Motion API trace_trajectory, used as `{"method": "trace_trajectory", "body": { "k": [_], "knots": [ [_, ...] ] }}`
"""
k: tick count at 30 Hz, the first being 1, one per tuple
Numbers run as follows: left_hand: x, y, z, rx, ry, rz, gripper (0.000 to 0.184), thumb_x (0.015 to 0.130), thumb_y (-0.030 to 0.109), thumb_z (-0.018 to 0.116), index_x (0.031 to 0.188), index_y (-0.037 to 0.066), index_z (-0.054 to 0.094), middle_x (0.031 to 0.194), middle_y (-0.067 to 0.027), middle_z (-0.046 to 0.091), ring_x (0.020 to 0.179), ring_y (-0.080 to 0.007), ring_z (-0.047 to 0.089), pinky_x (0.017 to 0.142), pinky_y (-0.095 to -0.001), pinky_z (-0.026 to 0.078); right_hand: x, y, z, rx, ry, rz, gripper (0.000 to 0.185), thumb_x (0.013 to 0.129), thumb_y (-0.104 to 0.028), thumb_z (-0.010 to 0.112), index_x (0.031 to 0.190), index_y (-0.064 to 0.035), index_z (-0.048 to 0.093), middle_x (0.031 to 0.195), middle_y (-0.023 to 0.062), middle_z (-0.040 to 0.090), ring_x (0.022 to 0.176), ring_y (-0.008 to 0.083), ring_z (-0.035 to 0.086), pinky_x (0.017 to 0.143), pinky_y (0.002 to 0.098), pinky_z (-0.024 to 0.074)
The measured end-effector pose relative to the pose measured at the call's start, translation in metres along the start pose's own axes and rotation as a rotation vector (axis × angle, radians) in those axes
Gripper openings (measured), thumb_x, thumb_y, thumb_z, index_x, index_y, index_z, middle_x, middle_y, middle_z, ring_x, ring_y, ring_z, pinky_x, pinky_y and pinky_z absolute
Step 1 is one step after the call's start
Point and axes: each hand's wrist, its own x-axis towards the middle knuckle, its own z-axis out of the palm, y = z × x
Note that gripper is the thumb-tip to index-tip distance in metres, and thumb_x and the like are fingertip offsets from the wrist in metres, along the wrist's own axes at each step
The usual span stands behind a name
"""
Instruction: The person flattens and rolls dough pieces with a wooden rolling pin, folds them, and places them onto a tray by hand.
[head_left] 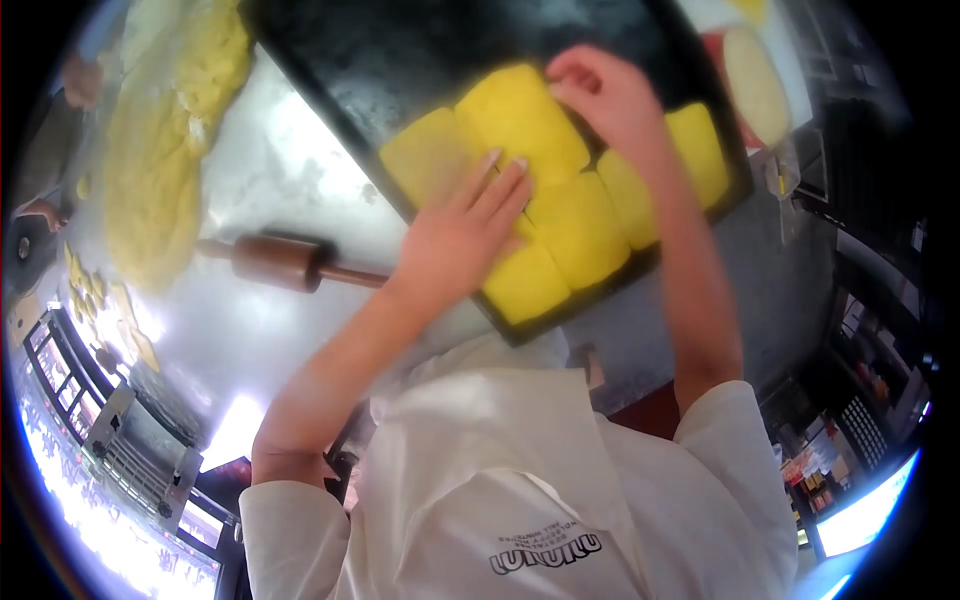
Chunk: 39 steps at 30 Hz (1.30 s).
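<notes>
Left hand (pixel 458 235) — flat on dough (pixel 525 115)

Smooth matt yellow dough squares (pixel 580 228) under the fingers (pixel 508 188), sheeny black rectangular metal tray (pixel 400 60) beyond, glossy brown wooden rolling pin (pixel 275 262) leftward

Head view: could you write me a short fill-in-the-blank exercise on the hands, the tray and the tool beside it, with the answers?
1. The left hand reaches over dough pieces that are ____ in colour.
2. Those pieces lie in a tray that is ____ in colour.
3. The brown tool on the table, beside the tray, is a ____.
4. The right hand is ____ from that tool than the left hand.

Missing words: yellow; black; rolling pin; farther.
</notes>
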Motion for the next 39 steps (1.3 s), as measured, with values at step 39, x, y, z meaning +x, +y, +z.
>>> {"method": "trace_trajectory", "body": {
  "k": [39],
  "knots": [
    [0.008, 0.028, 0.007, -0.187, 0.333, -0.063, 0.054, 0.09, 0.024, 0.073, 0.139, 0.006, 0.059, 0.146, -0.0211, 0.053, 0.142, -0.041, 0.047, 0.119, -0.0548, 0.037, -0.04, -0.058, -0.011, 0.346, -0.078, 0.086, 0.031, 0.097, -0.005, 0.068, 0.128, -0.0025, 0.066, 0.106, 0.0028, 0.07, 0.095, 0.0101, 0.065, 0.083, 0.0275, 0.0545]
  ]
}}
